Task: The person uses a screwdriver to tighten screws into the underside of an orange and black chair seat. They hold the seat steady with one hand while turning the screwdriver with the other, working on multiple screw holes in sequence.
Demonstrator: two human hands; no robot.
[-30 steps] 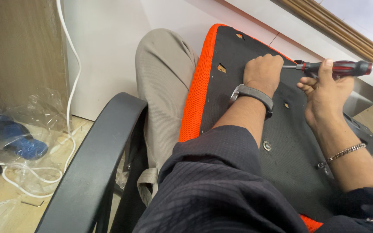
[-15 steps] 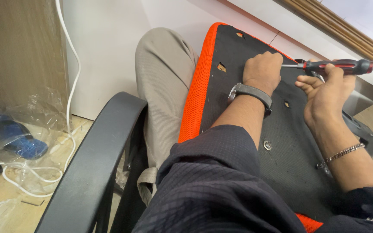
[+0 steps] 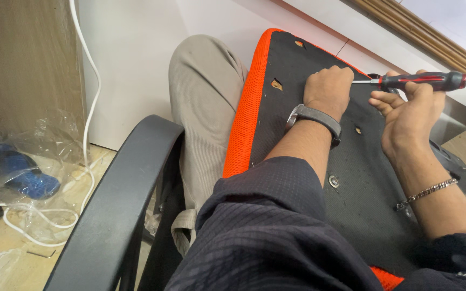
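Observation:
An upturned chair seat [image 3: 292, 64] with a black underside and an orange mesh edge leans against my knee. My left hand [image 3: 327, 89], with a grey watch on the wrist, is fisted on the black underside around the tip of a screwdriver [image 3: 422, 81]. What the fist holds is hidden. My right hand [image 3: 408, 116], with a chain bracelet, grips the screwdriver's red and black handle, which lies level and points left. A metal bolt head [image 3: 334, 181] shows lower on the seat.
A black curved armrest [image 3: 120, 199] runs across the lower left. A white cable [image 3: 84, 134] and a clear plastic bag with blue items [image 3: 14, 172] lie on the floor at left. A wooden panel [image 3: 25, 59] stands behind them.
My right hand has turned on the screwdriver handle, fingers shifting from under it to over it. The left fist and the seat have stayed in place.

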